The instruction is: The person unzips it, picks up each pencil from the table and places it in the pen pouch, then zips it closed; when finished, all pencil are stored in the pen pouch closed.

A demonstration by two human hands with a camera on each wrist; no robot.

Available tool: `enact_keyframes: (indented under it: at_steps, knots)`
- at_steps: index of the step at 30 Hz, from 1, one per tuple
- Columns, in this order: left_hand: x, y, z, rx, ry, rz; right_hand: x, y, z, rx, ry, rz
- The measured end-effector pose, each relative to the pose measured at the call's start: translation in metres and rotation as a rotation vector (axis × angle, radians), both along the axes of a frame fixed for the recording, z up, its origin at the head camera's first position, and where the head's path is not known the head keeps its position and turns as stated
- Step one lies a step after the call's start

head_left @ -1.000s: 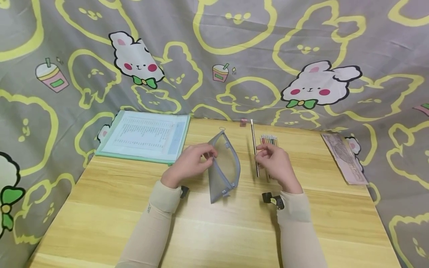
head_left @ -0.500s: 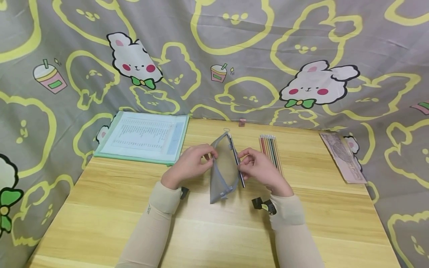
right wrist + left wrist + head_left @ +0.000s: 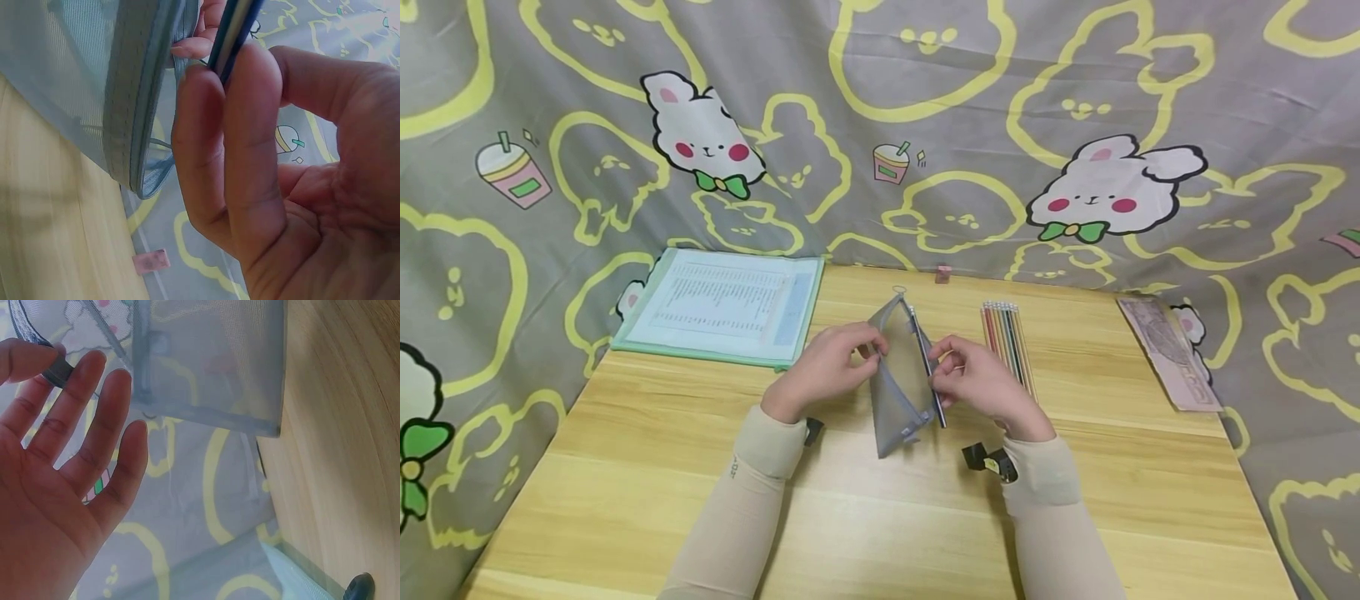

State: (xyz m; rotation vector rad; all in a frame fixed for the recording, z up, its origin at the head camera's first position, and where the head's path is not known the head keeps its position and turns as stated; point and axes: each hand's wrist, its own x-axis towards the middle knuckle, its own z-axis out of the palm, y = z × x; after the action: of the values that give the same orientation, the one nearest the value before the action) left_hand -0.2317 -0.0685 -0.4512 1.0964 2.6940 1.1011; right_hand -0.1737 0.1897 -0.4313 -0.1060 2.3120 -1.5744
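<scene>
My left hand (image 3: 827, 360) pinches the left edge of a grey mesh zip pouch (image 3: 887, 412), whose mouth gapes. In the left wrist view, thumb and finger grip the pouch's zip band (image 3: 57, 370), while the other fingers (image 3: 112, 425) stand spread. My right hand (image 3: 988, 385) pinches a dark striped pencil (image 3: 923, 346) at the pouch's right rim. Seen from the right wrist, the pencil (image 3: 232, 40) sits between the fingertips, just beside the pouch's zip edge (image 3: 150, 94). Several coloured pencils (image 3: 1006, 342) lie in a row behind the right hand.
A green-edged folder with a printed sheet (image 3: 722, 304) lies at the back left of the wooden table (image 3: 880, 525). A banknote (image 3: 1172, 358) lies at the right edge. A small pink piece (image 3: 942, 274) is by the patterned curtain (image 3: 955, 100).
My right hand has carried the pencil left, from beside the pencil row to the pouch's right rim. The left hand stays at the pouch's left edge.
</scene>
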Motion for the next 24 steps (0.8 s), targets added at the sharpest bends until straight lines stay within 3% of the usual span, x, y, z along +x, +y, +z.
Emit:
enact_keyframes:
  at_steps: [14,24]
  knots:
    - [0.001,0.001,0.001,0.008,-0.014,-0.019,0.004,0.001,0.002,0.042,0.005,0.112]
    - [0.004,0.004,0.000,0.026,-0.032,-0.076,0.005,-0.009,-0.002,0.047,0.026,0.041]
